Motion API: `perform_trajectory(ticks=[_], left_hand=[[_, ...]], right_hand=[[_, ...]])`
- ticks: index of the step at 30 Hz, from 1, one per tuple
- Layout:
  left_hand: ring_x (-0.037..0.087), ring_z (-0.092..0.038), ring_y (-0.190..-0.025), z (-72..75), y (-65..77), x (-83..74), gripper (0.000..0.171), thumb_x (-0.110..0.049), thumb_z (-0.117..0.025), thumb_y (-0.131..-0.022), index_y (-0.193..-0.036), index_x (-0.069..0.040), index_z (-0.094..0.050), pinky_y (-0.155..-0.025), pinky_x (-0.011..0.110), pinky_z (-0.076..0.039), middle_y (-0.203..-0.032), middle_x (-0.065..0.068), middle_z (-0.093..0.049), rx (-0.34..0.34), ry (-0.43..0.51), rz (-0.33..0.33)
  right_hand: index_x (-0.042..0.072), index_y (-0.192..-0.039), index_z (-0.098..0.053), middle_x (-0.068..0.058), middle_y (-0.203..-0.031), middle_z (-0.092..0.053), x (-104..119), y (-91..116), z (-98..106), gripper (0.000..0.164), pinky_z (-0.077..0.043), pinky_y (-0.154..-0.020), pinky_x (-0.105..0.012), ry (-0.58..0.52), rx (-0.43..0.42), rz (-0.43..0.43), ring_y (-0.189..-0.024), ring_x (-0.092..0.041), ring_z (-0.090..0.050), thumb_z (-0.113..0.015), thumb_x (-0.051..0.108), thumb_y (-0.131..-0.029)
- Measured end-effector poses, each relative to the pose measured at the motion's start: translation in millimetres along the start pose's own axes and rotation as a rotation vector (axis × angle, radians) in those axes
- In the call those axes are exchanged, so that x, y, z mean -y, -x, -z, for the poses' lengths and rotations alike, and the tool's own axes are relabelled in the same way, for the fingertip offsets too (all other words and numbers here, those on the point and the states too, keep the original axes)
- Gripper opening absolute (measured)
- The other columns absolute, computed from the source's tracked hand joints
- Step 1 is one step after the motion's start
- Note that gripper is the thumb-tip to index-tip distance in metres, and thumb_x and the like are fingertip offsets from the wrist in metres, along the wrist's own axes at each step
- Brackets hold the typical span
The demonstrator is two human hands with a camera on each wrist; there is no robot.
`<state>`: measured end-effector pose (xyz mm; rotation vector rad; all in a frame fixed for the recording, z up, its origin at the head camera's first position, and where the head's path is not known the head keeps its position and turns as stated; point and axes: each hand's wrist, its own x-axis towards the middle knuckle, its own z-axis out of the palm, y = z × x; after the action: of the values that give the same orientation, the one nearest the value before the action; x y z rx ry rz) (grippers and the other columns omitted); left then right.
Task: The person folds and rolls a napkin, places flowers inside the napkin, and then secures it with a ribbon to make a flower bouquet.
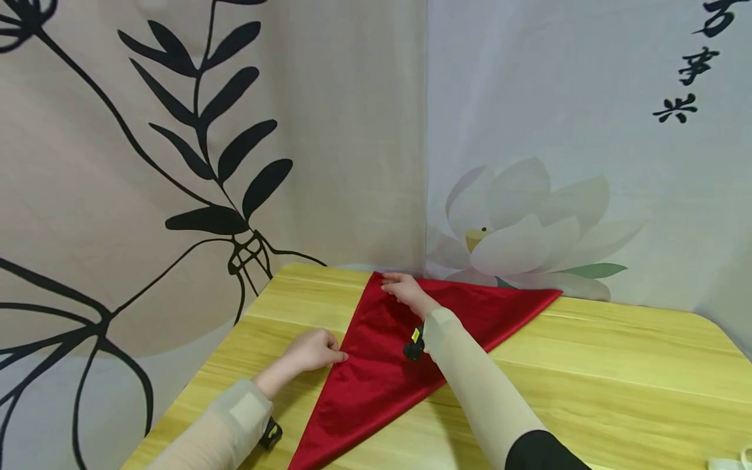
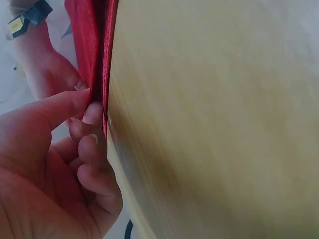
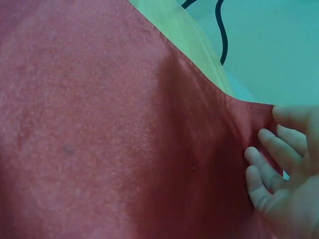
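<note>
A shiny red cloth (image 1: 388, 378) lies on the wooden table in a triangle, its long edge facing me. My left hand (image 1: 314, 351) pinches its left edge between thumb and forefinger; the left wrist view shows the layered red edge (image 2: 105, 59) at those fingertips, with the other fingers curled below. At the far corner is my right hand (image 1: 405, 292), palm over the fabric. Seen from the right wrist, the cloth (image 3: 99, 124) draws up to the thumb and fingers of the right hand (image 3: 294, 164), which pinch it near the corner.
The yellow wood-grain table (image 1: 617, 378) extends right and toward me. A printed curtain (image 1: 352, 130) hangs just behind its far edge. A small white object (image 1: 728, 462) is partly visible at the lower right corner.
</note>
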<state>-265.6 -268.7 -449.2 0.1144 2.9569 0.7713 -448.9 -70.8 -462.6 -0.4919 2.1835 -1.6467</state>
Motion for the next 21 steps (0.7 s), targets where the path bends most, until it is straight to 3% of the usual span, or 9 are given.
perform_trajectory(ticks=[4,12,16,21], left_hand=[[0.006,-0.030,-0.043,-0.6,0.6,-0.1,0.045,-0.032,-0.076,-0.081,-0.050,-0.019,-0.046,-0.043,0.023,-0.024,-0.045,-0.011,-0.036,0.022,0.001,-0.002],[0.006,-0.032,-0.042,0.2,1.2,-1.0,0.046,-0.031,-0.078,-0.079,-0.051,-0.020,-0.044,-0.043,0.023,-0.025,-0.044,-0.011,-0.035,0.045,0.031,-0.002],[0.006,-0.034,-0.043,0.0,1.7,0.5,0.045,-0.032,-0.078,-0.079,-0.053,-0.020,-0.044,-0.043,0.023,-0.027,-0.046,-0.010,-0.038,0.055,0.030,0.003],[0.006,-0.034,-0.043,-0.3,2.6,2.6,0.045,-0.032,-0.078,-0.080,-0.052,-0.019,-0.044,-0.043,0.023,-0.026,-0.046,-0.010,-0.038,0.039,0.006,0.005]], right_hand=[[0.001,-0.140,-0.048,-0.016,-0.133,-0.055,1.2,2.3,-0.9,0.046,-0.042,-0.080,-0.034,0.012,0.003,-0.011,-0.102,-0.028,-0.054,-0.057,0.012,-0.096],[0.003,-0.149,-0.034,-0.018,-0.144,-0.045,3.0,2.8,-1.0,0.057,-0.038,-0.103,-0.045,0.002,0.018,-0.020,-0.122,-0.032,-0.051,-0.056,0.014,-0.098],[0.004,-0.149,-0.034,-0.018,-0.142,-0.047,2.1,3.4,-1.9,0.058,-0.040,-0.100,-0.044,-0.005,0.002,-0.024,-0.120,-0.032,-0.052,-0.057,0.014,-0.097],[0.000,-0.142,-0.045,-0.018,-0.135,-0.053,-0.3,3.5,-0.5,0.048,-0.047,-0.089,-0.040,-0.026,-0.028,-0.005,-0.114,-0.031,-0.055,-0.056,0.013,-0.097]])
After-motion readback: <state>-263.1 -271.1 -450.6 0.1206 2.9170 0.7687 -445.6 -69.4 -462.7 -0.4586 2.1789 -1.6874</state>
